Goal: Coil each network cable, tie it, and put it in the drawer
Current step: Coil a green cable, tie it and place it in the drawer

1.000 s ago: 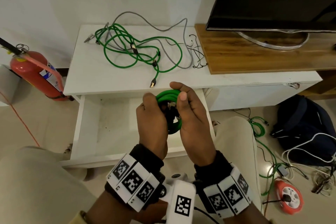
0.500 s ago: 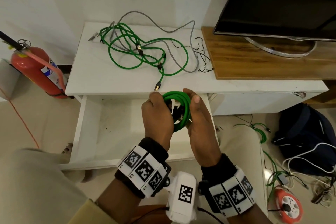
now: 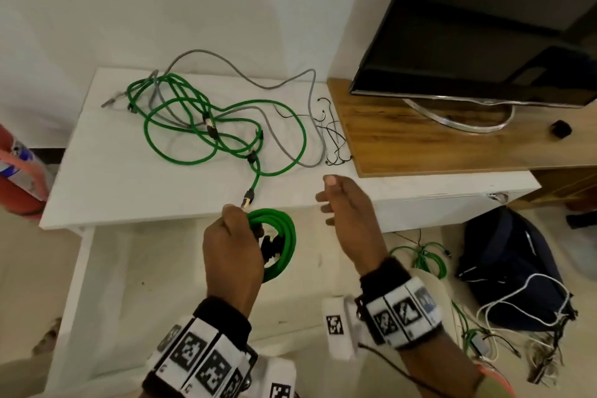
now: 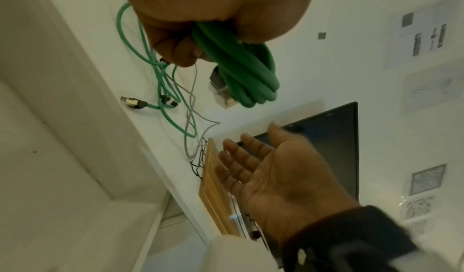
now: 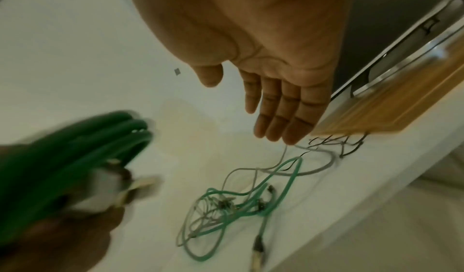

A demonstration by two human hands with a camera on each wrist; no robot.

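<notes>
My left hand point(image 3: 231, 245) grips a coiled green network cable point(image 3: 279, 244) above the open white drawer point(image 3: 135, 271); in the left wrist view the coiled green network cable point(image 4: 241, 66) hangs from my fist with a plug beside it. My right hand point(image 3: 342, 203) is off the coil, fingers straight and empty, over the cabinet's front edge; the right wrist view shows the right hand point(image 5: 276, 107) reaching toward thin black ties point(image 5: 336, 143). A loose green cable point(image 3: 206, 129) and a grey cable point(image 3: 290, 142) lie tangled on the white cabinet top point(image 3: 129, 184), with the black ties point(image 3: 332, 139) beside them.
A TV point(image 3: 484, 26) stands on a wooden board point(image 3: 420, 145) to the right. A red fire extinguisher point(image 3: 19, 178) is at the left. On the floor at right lie a dark bag point(image 3: 517, 268), more green cable point(image 3: 423, 260) and white cords.
My right hand has let go of the coil and moved right and forward, fingers straightened. My left hand alone keeps hold of the coil over the drawer. The head view has tilted down and closer.
</notes>
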